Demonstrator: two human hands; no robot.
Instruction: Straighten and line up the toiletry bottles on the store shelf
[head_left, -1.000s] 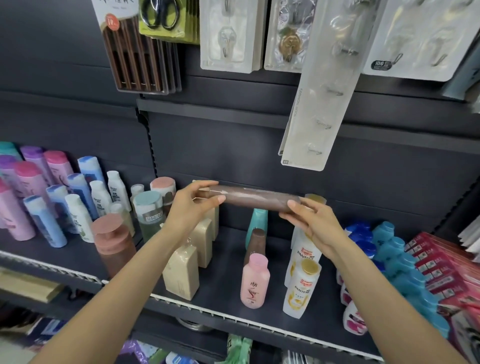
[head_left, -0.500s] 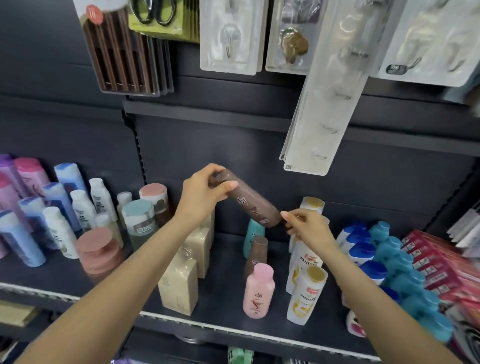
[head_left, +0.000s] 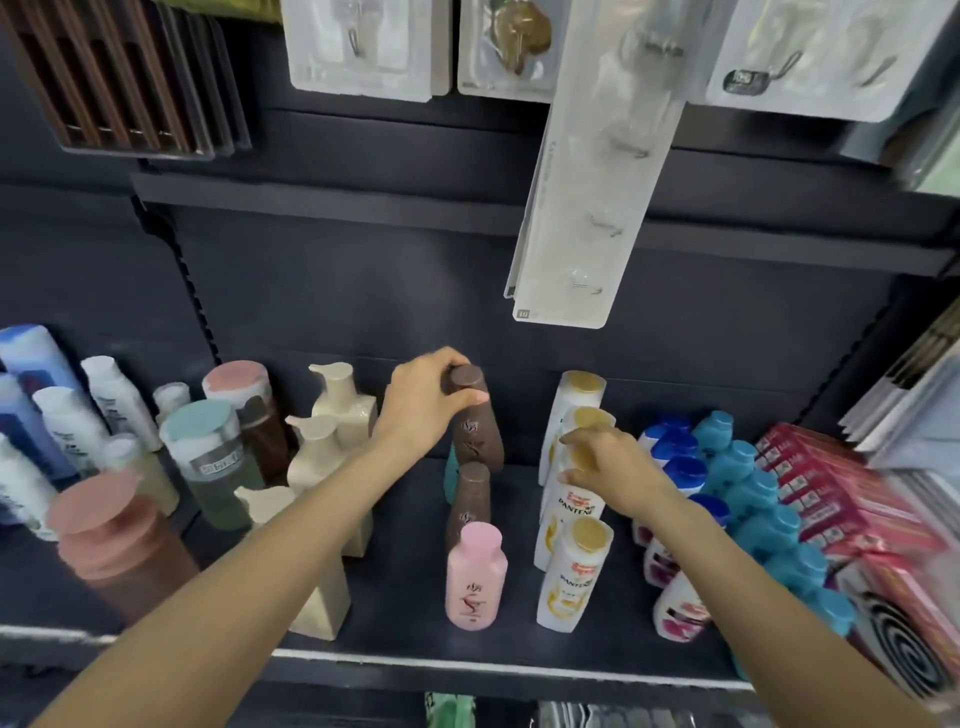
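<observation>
Two bottles (head_left: 570, 574) read PANTENE, seemingly.

I am standing in a shop, at a dark metal display shelf (head_left: 467, 660) with a pale price strip along its front edge. On it, goods stand in rows of identical copies: white shampoo bottles with gold caps (head_left: 571, 571) towards the right end of the shelf, blue-capped bottles (head_left: 748, 499) further right, red boxes (head_left: 831, 493) at the far right end, cream pump bottles (head_left: 332, 441) left of the middle, and white and blue bottles (head_left: 62, 415) at the left end. Above the shelf, blister-packed wall hooks (head_left: 363, 47) and a long hook strip card (head_left: 592, 171) hang against the back panel.
</observation>
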